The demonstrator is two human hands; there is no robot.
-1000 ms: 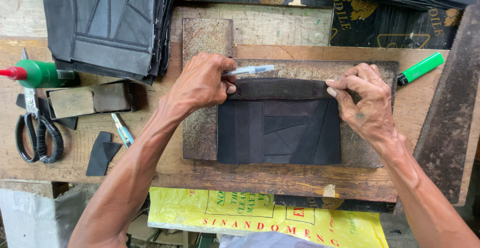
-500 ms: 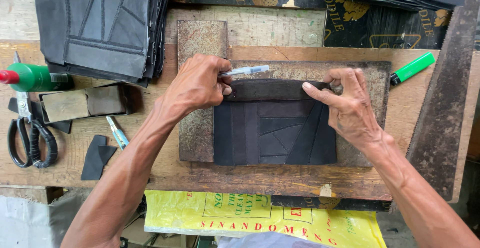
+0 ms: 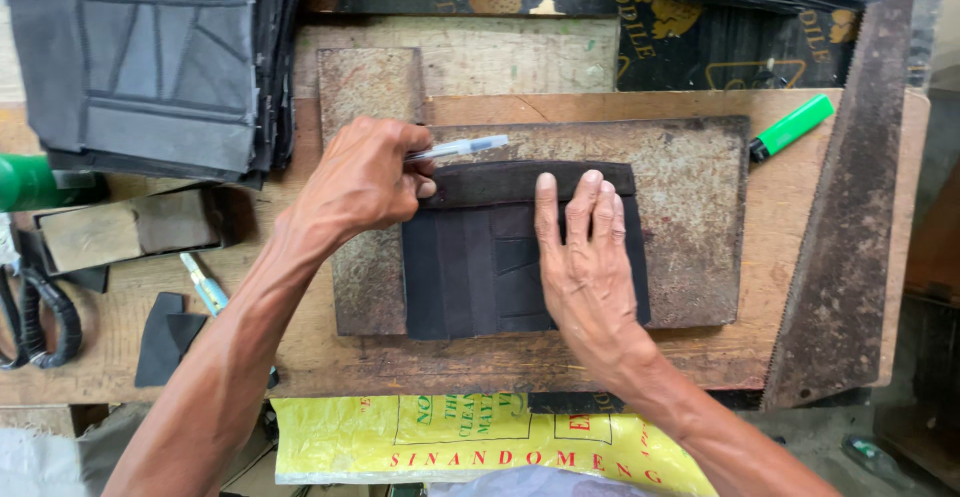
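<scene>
While the left hand pinches a clear pen in closed fingers at the top edge of a black leather piece, the right hand lies flat on that piece, fingers spread and gripping nothing. It rests on a mottled board on the wooden worktop. A green marker lies near the board's upper right corner; scissors sit far left.
</scene>
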